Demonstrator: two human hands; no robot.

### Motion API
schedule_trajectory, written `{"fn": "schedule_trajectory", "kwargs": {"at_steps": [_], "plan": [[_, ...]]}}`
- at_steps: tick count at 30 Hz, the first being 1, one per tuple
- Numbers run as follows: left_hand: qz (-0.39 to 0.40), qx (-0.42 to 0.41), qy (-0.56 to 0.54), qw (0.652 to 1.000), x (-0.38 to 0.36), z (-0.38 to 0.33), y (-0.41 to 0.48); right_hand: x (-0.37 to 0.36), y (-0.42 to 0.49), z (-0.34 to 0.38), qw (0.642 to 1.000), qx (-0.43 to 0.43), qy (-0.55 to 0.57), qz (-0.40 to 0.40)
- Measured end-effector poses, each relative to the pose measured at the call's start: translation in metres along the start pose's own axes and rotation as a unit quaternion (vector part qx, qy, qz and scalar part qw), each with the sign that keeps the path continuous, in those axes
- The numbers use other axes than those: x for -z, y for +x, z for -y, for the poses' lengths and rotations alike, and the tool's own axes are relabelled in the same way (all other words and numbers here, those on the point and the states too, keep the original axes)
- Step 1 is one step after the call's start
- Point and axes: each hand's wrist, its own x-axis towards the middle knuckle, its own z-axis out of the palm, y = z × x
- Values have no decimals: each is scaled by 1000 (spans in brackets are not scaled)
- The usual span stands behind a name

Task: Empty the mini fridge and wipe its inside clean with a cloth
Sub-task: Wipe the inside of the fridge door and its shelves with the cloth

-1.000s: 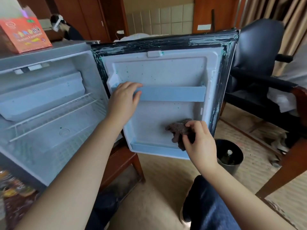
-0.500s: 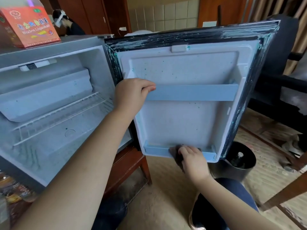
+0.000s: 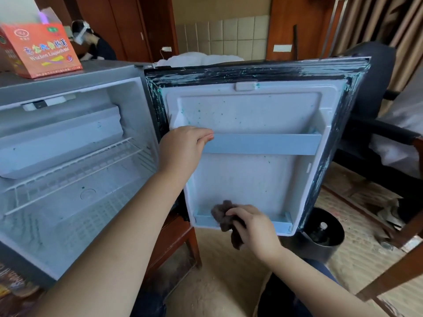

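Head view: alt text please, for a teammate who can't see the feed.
A person's right hand holds a brown cloth against the bottom shelf of the open fridge door, while the left hand grips the upper door rail. The fridge cavity at left shows a bare wire rack; an orange box sits on top of the fridge.

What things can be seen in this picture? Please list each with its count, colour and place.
fridge: 1, grey, white inside, left, open
rack: 1, white, inside fridge
door: 1, white with teal specks, black seal, centre, open
upper shelf: 1, light blue, mid door
lower shelf: 1, light blue, door bottom
cloth: 1, brown, at lower shelf
box: 1, orange, on fridge top
bin: 1, black, floor, right of door
bottle: 1, white cap, in bin
chair: 1, dark, behind door
person: 1, dark top, far left
left hand: grips upper shelf
right hand: holds cloth
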Motion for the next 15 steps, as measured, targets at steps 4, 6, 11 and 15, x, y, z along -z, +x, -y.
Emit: {"fn": "schedule_trajectory", "kwargs": {"at_steps": [4,6,11,15], "plan": [[-16,8,-4,1000,-4,-2,-2,92,18,21,968,68,-36,-239],[-20,11,-8,1000,-4,-1,-3,141,43,28,942,88,-85,-313],[-21,16,-9,1000,-4,1,-7,196,91,17,937,93,-215,-259],[-21,14,-17,1000,-2,6,-8,193,95,15,931,98,-278,-216]]}}
